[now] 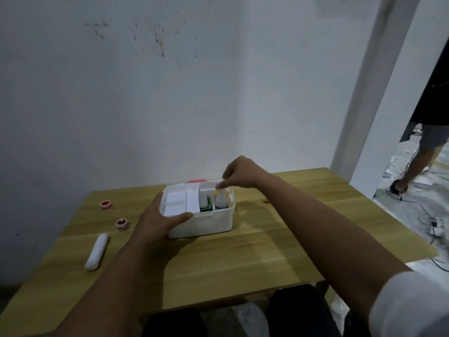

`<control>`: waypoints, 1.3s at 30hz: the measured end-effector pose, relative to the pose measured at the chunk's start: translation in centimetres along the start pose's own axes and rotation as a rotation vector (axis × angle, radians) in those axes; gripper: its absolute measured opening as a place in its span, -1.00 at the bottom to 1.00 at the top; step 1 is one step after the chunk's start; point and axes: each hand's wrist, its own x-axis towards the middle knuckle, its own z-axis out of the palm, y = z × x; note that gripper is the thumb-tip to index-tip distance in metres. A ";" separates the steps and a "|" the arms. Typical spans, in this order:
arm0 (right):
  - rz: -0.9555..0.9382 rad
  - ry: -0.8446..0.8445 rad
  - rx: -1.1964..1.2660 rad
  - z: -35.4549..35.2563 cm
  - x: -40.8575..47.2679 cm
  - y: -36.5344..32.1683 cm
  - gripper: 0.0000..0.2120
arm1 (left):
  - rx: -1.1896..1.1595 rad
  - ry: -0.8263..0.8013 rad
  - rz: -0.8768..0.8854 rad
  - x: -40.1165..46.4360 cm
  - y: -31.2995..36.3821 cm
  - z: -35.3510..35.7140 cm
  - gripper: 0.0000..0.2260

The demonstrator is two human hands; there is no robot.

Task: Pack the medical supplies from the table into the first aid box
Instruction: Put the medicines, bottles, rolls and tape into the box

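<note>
One first aid box (201, 224) stands open on the table (267, 251). Inside it are one white bottle (221, 200) and one green item (206, 206). On the table's left side lie two red-centred tape rolls, one farther (106, 205) and one nearer (122, 224), and one white bandage roll (96, 251). Two hands are at the box: left (161, 218), right (239, 173).

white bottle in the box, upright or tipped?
Upright. The white bottle stands in the right-hand compartment of the first aid box, cap upward, with the right hand pinching its top.
</note>
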 end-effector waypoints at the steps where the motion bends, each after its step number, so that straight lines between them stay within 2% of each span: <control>1: 0.017 0.081 0.070 -0.5 0.1 0.9 -0.62 | 0.007 0.000 0.003 0.0 0.0 0.1 -0.17; 3: 0.100 0.237 0.104 -0.8 0.5 3.6 -0.68 | 0.005 0.016 0.005 -0.2 0.1 0.1 -0.19; 4: 0.157 0.262 0.031 -0.7 0.6 5.1 -0.75 | -0.002 0.020 0.002 -0.3 0.2 0.1 -0.20; 5: 0.220 0.243 -0.072 -0.5 0.5 6.5 -0.80 | -0.005 0.021 0.003 -0.3 0.2 0.1 -0.20; 8: 0.395 0.047 -0.386 0.5 -0.3 10.0 -0.74 | -0.010 0.019 0.006 -0.3 0.2 0.0 -0.20; 10: 0.423 -0.056 -0.535 1.1 -1.1 11.1 -0.82 | -0.014 0.020 0.000 -0.3 0.2 0.1 -0.19; 12: 0.419 -0.072 -0.594 1.6 -1.5 11.8 -0.95 | -0.009 0.025 -0.004 -0.4 0.4 0.0 -0.20; 13: 0.414 -0.069 -0.609 1.8 -1.7 11.9 -0.95 | -0.006 0.023 -0.008 -0.3 0.4 0.1 -0.19; 16: 0.391 -0.052 -0.669 2.0 -1.9 11.9 -0.92 | 0.002 0.009 -0.013 -0.3 0.2 -0.1 -0.18; 18: 0.362 -0.007 -0.618 1.8 -1.5 11.8 -0.96 | 0.002 0.007 -0.013 -0.3 0.2 -0.1 -0.18; 20: 0.317 0.058 -0.453 1.0 -0.7 11.1 -0.75 | 0.003 0.006 -0.010 -0.3 0.3 -0.2 -0.19; 22: 0.238 0.139 -0.279 -0.5 -0.1 9.0 -0.66 | -0.006 0.008 -0.013 -0.3 0.4 -0.2 -0.22; 25: 0.089 0.200 -0.026 -3.0 0.2 4.1 -0.68 | -0.017 0.002 -0.005 -0.2 0.1 -0.2 -0.21; 28: -0.019 0.078 0.104 -4.0 0.5 -0.7 -0.72 | -0.024 -0.003 -0.005 -0.1 -0.1 -0.1 -0.19; 31: -0.102 -0.055 -0.023 -2.7 0.8 -4.3 -0.72 | 0.002 -0.004 -0.012 0.1 -0.2 -0.1 -0.17; 34: -0.208 -0.148 -0.370 -0.3 0.8 -6.3 -0.69 | 0.024 -0.016 -0.026 0.2 -0.3 0.0 -0.16; 39: -0.204 -0.168 -0.630 2.7 0.7 -7.3 -0.90 | 0.020 -0.016 -0.025 0.2 -0.3 0.2 -0.18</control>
